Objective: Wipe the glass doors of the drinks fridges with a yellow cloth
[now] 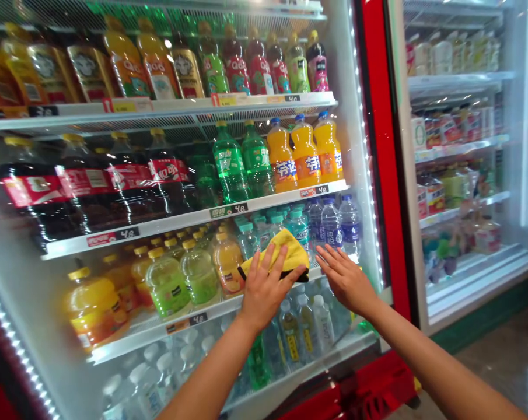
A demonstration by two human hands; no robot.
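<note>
My left hand (266, 286) lies with its fingers spread on a folded yellow cloth (286, 252) with a dark edge, in front of the fridge's third shelf. The cloth is under the fingers, with its upper part showing above them. To the right, my right hand (345, 280) is stretched out, its fingers fairly straight and holding nothing, before the purple-labelled bottles (331, 224). Teal-capped bottles (299, 224) stand behind the cloth. Whether a glass pane lies between the hands and the shelves is hard to tell.
Bottles of cola (128, 178), green soda (228, 166) and orange soda (305, 151) fill the shelf above. Clear bottles (322, 321) stand on the lowest shelf. A red frame (384, 116) edges the fridge, and a second fridge (460, 146) stands at the right.
</note>
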